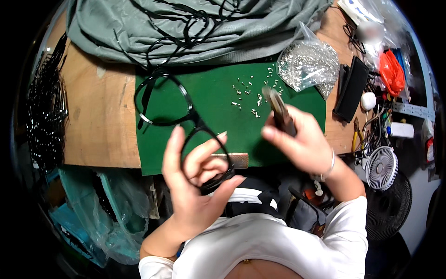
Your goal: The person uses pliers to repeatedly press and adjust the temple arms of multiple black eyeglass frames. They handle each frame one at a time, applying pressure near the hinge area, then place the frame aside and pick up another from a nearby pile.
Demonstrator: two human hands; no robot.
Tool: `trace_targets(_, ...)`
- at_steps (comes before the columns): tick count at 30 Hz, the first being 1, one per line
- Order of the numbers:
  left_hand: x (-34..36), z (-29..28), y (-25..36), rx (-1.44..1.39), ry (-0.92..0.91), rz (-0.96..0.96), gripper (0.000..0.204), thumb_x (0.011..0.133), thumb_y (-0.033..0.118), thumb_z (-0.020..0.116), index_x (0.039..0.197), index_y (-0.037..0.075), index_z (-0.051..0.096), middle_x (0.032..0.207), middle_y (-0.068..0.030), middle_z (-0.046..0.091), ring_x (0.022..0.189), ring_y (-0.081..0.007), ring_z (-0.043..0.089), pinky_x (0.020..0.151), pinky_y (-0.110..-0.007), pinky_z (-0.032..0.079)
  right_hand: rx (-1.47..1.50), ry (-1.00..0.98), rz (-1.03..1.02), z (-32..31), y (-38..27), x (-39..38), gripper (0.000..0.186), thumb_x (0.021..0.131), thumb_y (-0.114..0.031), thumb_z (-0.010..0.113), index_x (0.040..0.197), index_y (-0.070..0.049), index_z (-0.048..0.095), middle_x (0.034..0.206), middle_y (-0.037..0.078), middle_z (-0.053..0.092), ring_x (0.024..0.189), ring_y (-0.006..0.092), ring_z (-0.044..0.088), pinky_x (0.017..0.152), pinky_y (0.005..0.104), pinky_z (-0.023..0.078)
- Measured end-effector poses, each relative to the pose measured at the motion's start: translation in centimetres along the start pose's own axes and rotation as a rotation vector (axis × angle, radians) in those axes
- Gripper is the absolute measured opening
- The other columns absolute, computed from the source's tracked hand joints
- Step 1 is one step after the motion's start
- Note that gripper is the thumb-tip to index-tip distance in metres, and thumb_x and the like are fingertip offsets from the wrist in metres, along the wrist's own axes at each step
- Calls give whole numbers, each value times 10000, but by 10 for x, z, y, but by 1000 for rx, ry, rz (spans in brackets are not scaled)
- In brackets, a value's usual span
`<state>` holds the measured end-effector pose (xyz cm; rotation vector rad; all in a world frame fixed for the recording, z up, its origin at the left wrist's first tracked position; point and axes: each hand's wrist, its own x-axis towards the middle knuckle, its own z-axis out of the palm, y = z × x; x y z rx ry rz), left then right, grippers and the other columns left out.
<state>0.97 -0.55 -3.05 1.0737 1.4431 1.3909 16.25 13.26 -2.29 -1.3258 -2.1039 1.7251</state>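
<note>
My left hand (188, 186) is closed on a black eyeglass frame (189, 100) near the mat's front edge. One rim encircles some of my fingers; the other extends up and left over the green mat (209, 86). No lenses can be made out in it. In my right hand (304, 139), pliers (280, 111) point up and left, their metal jaws blurred, so I cannot tell whether the jaws meet. Small silvery metal pieces (259, 99) lie scattered on the mat beyond the pliers. The pliers and the glasses are apart.
More black eyeglass frames (197, 28) lie on a grey cloth (107, 32) at the back. A clear bag of metal pieces (309, 63) sits back right, beside a black case (351, 90). Dark glossy strips (46, 107) line the left. A white fan (382, 168) stands at right.
</note>
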Motion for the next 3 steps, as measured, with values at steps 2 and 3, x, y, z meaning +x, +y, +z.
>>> trace_targets(2,1,14,-5,-14,26,45,933,678,-95,645,1333,60,-2,1213,-195,422,841,-138,532,748,-227,457,247,-57,-202,17,1,-14,153,796,-166,601,818,-23,553,710,34,548,676,104,496,651,245,421)
trace_targets(3,2,21,-5,-15,71,72,911,678,-87,650,1332,54,31,1222,-197,416,856,-143,533,769,-232,453,248,-61,-274,26,0,-15,168,806,-194,596,828,-32,556,731,32,555,699,95,499,666,241,417)
